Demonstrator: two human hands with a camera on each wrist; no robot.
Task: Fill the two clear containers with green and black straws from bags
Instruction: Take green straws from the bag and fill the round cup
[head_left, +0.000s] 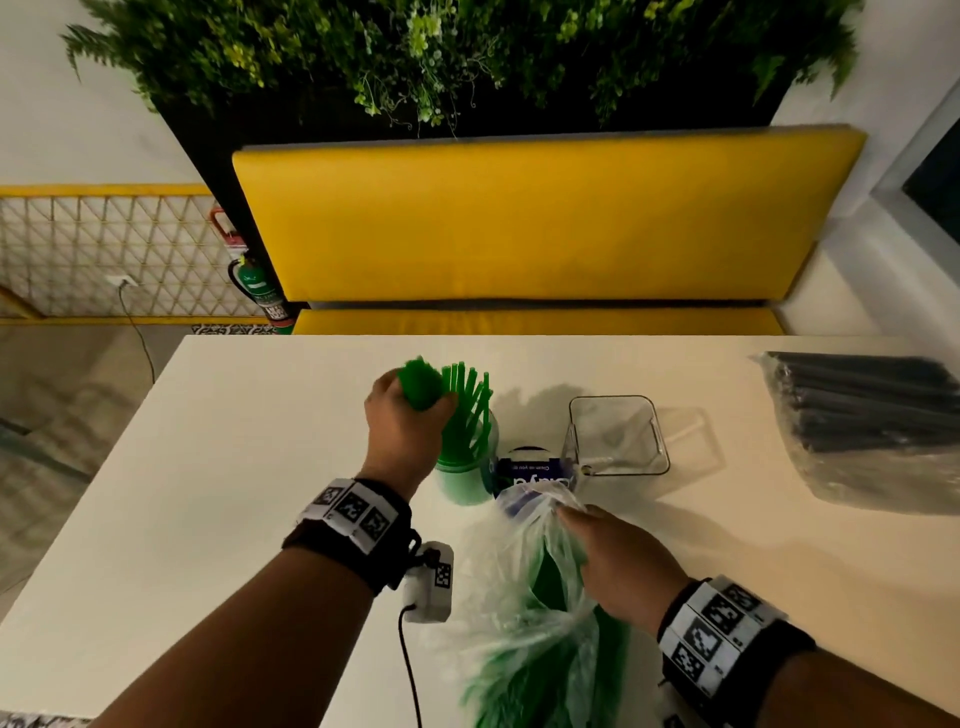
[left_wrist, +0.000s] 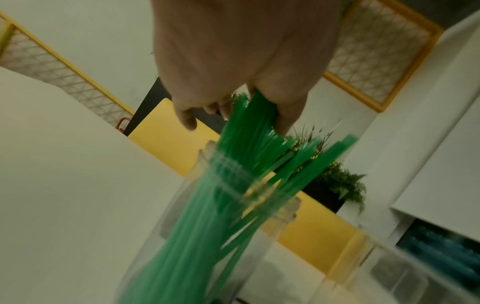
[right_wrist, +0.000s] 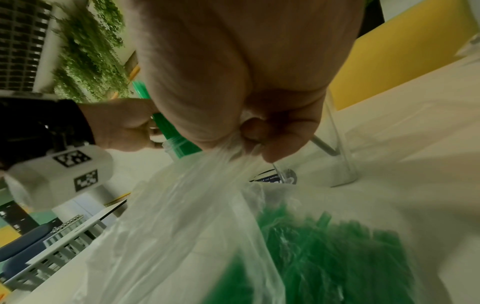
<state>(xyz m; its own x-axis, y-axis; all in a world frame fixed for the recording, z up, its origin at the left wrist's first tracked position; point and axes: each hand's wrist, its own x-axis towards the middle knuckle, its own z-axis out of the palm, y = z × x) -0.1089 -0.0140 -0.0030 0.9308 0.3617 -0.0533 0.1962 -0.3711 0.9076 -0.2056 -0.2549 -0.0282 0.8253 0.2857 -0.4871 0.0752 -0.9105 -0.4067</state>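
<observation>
My left hand (head_left: 410, 410) grips a bundle of green straws (head_left: 421, 384) by its upper part; the lower ends stand inside a round clear jar (head_left: 465, 480) among more green straws (left_wrist: 197, 216). The left wrist view shows my fingers (left_wrist: 283, 115) curled round the bundle above the jar's threaded neck (left_wrist: 226, 164). My right hand (head_left: 613, 556) pinches the mouth of a clear plastic bag of green straws (head_left: 540, 634), seen close in the right wrist view as bunched film (right_wrist: 207, 185) over green straws (right_wrist: 324, 257). A square clear container (head_left: 615, 436) stands empty to the right. A bag of black straws (head_left: 872, 415) lies far right.
A blue-labelled item (head_left: 530, 470) stands between the jar and the square container. The white table (head_left: 208, 467) has bare surface at left. A yellow bench (head_left: 535, 223) sits behind its far edge. A cable (head_left: 410, 670) hangs from my left wrist camera.
</observation>
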